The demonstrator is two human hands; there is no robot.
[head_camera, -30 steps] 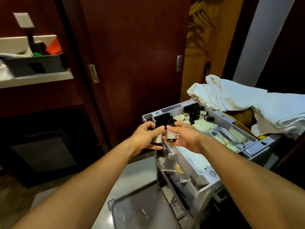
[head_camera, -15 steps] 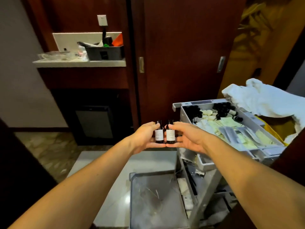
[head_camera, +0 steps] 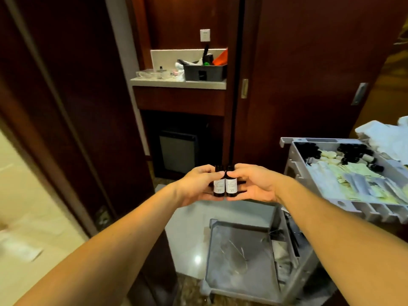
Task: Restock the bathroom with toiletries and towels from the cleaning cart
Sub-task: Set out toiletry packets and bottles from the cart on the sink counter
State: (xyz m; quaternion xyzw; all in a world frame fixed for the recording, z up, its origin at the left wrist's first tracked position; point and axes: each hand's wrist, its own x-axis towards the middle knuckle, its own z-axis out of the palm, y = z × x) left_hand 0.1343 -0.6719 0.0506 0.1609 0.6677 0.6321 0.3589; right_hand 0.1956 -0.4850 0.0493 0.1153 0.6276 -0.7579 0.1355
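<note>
While thumbs curl, left hand [head_camera: 196,184] gripping left bottle [head_camera: 219,184], right hand [head_camera: 254,184] right bottle [head_camera: 231,184]

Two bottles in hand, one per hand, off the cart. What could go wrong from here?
1. The left hand and right hand each pinch a small dark bottle with a fingertip grip; pressed side by side, one could slip and fall.
2. The cart tray juts out close by the right arm; a turn might clip it.
3. The view looks blurred at the left, so footing near the doorway seems uncertain.

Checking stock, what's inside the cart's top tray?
The top tray holds dark bottles, pale soaps and flat sachets. White towels hide its far corner.
</note>
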